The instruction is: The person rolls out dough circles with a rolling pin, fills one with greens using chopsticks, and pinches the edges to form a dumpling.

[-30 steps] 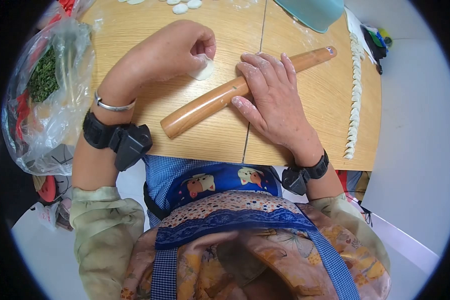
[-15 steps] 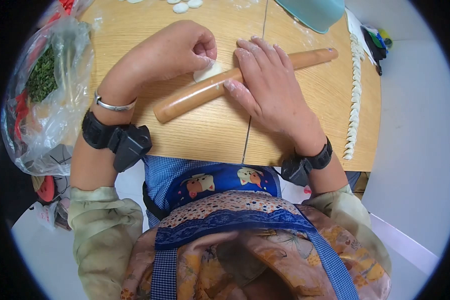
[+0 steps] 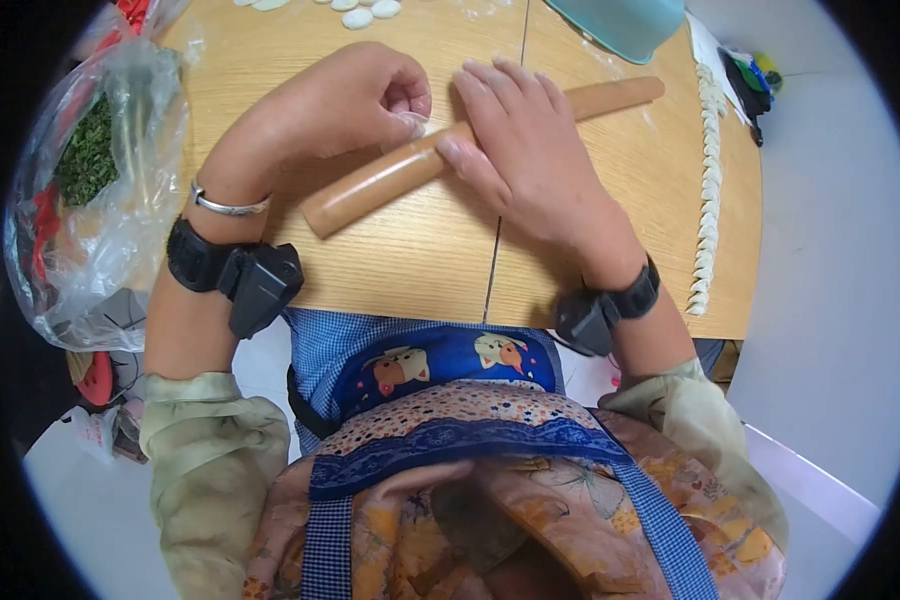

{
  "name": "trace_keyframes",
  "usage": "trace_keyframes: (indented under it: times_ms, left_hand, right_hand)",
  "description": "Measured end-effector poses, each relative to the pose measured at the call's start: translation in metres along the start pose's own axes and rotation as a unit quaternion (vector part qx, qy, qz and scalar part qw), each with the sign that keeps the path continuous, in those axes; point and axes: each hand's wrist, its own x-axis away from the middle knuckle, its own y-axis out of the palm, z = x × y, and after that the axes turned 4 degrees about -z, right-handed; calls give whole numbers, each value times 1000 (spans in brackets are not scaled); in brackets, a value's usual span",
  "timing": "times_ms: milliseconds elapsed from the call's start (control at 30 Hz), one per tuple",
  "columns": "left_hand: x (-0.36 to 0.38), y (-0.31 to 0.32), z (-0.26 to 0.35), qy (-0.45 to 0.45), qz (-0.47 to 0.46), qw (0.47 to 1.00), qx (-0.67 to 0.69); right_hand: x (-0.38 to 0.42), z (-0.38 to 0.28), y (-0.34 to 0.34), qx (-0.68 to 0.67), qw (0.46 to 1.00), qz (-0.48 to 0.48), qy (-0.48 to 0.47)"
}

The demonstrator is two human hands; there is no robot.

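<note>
A light wooden rolling pin (image 3: 380,187) lies slantwise on the table, its left end nearer to me. My right hand (image 3: 530,160) rests on the pin's middle, palm down. Its floury fingers stretch flat across the pin, with the thumb along the near side. My left hand (image 3: 370,100) is closed just beyond the pin, fingers curled and thumb against the edge of a white dough wrapper (image 3: 411,124). Most of that dough is hidden by the hand and the pin.
Several dough pieces (image 3: 358,18) lie at the far edge. A pale blue-green bowl (image 3: 625,25) stands far right. A row of dough pieces (image 3: 708,205) lines the right edge. At left, a clear plastic bag (image 3: 135,240) holds chopped greens (image 3: 90,155). A seam crosses the wooden table (image 3: 400,280).
My right hand and the rolling pin have shifted slightly away and to the left, so the pin now covers more of the wrapper. My left hand has barely moved.
</note>
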Motion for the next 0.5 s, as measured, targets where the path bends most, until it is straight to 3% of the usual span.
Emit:
trace_keyframes:
  times_ms: [133,233,367,500]
  left_hand:
    - [-1,-1,5,-6,-34,998,-47]
    - [1,0,9,14,-20,1000,-6]
    - [-1,-1,6,17,-35,998,47]
    - [0,-2,4,10,-20,1000,-5]
  right_hand:
    - [40,-19,-13,27,998,-43,27]
    - [54,-28,-20,14,995,-68,77]
    - [51,-23,-16,11,996,-51,68]
    - [25,-9,-6,26,999,-28,27]
